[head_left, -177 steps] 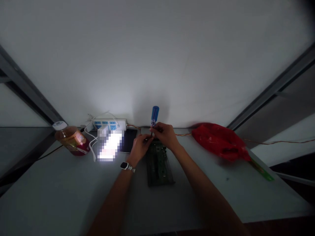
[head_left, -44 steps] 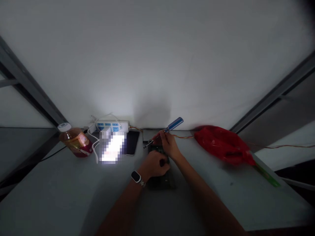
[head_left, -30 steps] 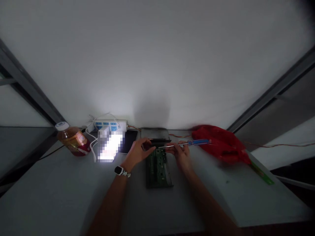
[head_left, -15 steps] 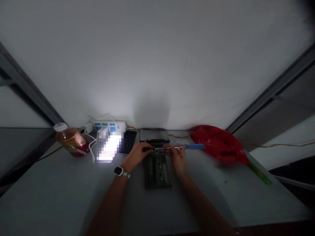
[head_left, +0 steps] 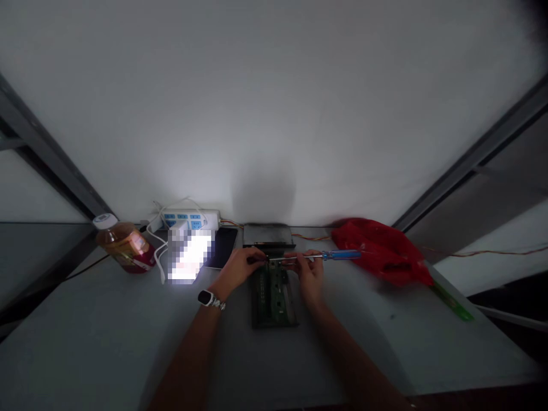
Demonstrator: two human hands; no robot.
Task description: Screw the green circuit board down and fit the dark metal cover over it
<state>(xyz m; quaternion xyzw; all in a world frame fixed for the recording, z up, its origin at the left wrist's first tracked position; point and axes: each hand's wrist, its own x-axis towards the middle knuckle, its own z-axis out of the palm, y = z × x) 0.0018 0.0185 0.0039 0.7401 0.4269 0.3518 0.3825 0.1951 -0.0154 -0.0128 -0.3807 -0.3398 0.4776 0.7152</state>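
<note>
My right hand [head_left: 311, 279] is closed round the metal shaft of a screwdriver [head_left: 341, 255] with a blue handle. The tool lies almost level, its handle sticking out to the right. My left hand [head_left: 240, 267], with a watch [head_left: 206, 297] on the wrist, pinches close by the screwdriver's tip; what its fingers hold, if anything, is too dark to make out. Below both hands a green circuit board [head_left: 278, 302] sits in a dark frame on the table. Fingers cover part of its upper end.
Behind the board stands a grey box-like part [head_left: 268, 233] against the wall. To the left are a phone [head_left: 225, 246], a bright blurred light [head_left: 191, 257], a power strip [head_left: 212, 218] with cables and a drink bottle [head_left: 126, 245]. A red plastic bag [head_left: 377, 248] lies right, beside a green strip [head_left: 451, 301].
The screwdriver has shifted slightly to the right in my right hand's grip. My left hand stays nearly in the same place.
</note>
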